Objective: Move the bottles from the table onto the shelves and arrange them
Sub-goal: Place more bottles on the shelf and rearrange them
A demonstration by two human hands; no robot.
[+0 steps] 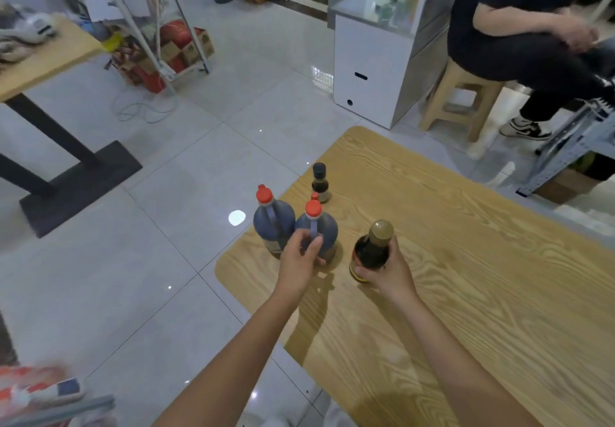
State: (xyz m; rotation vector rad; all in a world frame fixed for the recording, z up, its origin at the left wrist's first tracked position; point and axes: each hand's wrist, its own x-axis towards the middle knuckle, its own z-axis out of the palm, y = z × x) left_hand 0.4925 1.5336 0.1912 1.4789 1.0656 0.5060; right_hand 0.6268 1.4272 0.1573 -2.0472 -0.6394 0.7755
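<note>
We have both hands on bottles at the near left corner of the wooden table [482,243]. Our left hand [298,262] curls its fingers and thumb round the handle of the near jug [329,227], a red-capped one standing right against the far jug [273,223] on its left. Our right hand [387,275] wraps round the lower body of the gold-capped bottle [371,248], upright just right of the jugs; whether its base has left the tabletop we cannot tell. A small dark bottle [320,183] waits farther back near the table's left edge. The step in hand looks like lifting two bottles at once. To do it well, we should seat the left fingers fully through the handle before taking the weight, since the jug looks full and heavy. We should then raise it straight up, so it does not knock its neighbour towards the edge. The right grip sits low, so that bottle needs holding firm and upright. Which shelf they go to we cannot tell; a grey metal rack [565,157] stands at the far right.
</note>
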